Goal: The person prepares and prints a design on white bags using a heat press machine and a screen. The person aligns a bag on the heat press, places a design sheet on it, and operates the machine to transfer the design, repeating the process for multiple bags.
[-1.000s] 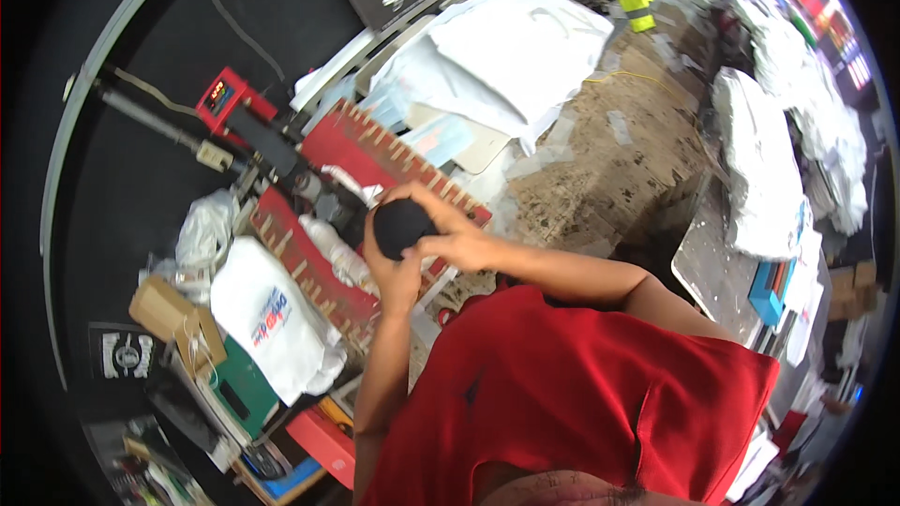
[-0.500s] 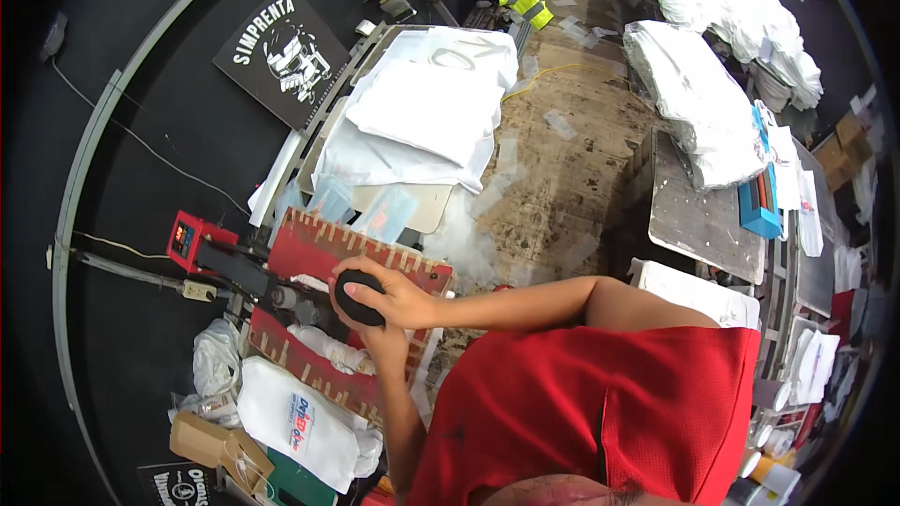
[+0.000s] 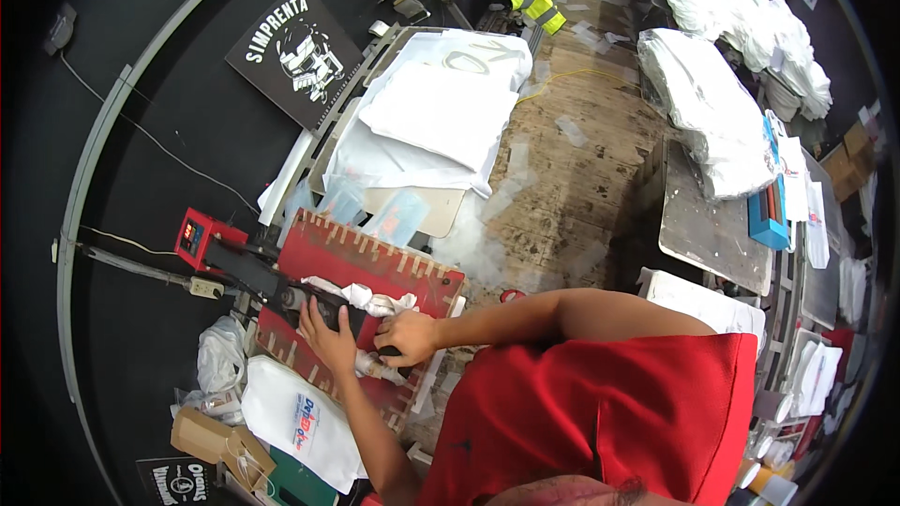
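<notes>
A red heat press (image 3: 375,258) with a slotted red plate stands in front of me, and a crumpled white cloth (image 3: 370,298) lies across it. A black arm (image 3: 267,276) runs from the red control box (image 3: 199,236) to the plate. My left hand (image 3: 323,337) wraps over the end of this arm. My right hand (image 3: 408,335) is closed on a dark knob (image 3: 388,352) just beside it, at the plate's near edge. The two hands nearly touch.
White garments (image 3: 431,112) lie on a board beyond the press, next to a black printed sign (image 3: 295,52). A white printed bag (image 3: 300,422) and cardboard box (image 3: 211,436) sit at lower left. A grey table (image 3: 712,234) with a blue box (image 3: 769,215) stands right, across a wooden floor (image 3: 562,178).
Both hands were cupped on top of the round black knob. The right hand has since come down toward the plate's near edge, and the left now lies over the black arm.
</notes>
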`<state>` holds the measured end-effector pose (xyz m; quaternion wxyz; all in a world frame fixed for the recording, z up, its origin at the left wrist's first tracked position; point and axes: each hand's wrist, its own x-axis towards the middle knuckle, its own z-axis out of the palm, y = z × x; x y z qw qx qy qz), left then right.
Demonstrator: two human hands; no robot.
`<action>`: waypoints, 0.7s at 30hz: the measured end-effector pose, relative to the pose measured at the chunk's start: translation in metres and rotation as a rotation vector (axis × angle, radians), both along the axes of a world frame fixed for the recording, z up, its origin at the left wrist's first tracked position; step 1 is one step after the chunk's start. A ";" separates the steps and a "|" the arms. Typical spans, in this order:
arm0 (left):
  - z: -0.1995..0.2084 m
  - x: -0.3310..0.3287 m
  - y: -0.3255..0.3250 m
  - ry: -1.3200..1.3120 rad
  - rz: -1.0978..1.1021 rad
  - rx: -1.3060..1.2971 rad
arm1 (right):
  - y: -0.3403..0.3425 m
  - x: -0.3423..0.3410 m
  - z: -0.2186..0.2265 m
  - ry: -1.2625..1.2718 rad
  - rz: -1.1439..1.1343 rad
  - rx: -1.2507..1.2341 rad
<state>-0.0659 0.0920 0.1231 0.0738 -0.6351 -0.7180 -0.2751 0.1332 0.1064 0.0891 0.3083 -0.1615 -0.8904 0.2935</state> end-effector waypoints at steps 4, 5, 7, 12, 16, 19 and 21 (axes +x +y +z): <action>-0.001 -0.017 0.001 -0.165 0.054 -0.007 | 0.001 -0.001 -0.002 0.129 0.036 0.017; 0.001 -0.020 0.006 -0.135 0.038 0.041 | 0.002 -0.005 -0.003 0.191 0.083 0.045; 0.000 -0.020 0.007 -0.082 0.075 -0.018 | -0.004 -0.007 -0.007 0.213 0.093 0.058; -0.006 -0.015 0.007 -0.002 0.134 0.024 | -0.009 -0.015 -0.011 0.135 0.005 -0.044; 0.001 -0.014 0.010 -0.006 0.140 0.038 | -0.007 -0.016 -0.010 0.085 0.018 -0.079; -0.001 -0.017 0.011 -0.026 0.138 0.031 | -0.005 -0.015 -0.011 0.148 0.043 -0.033; 0.000 -0.015 0.012 -0.037 0.139 0.031 | -0.006 -0.014 -0.011 0.201 0.045 0.014</action>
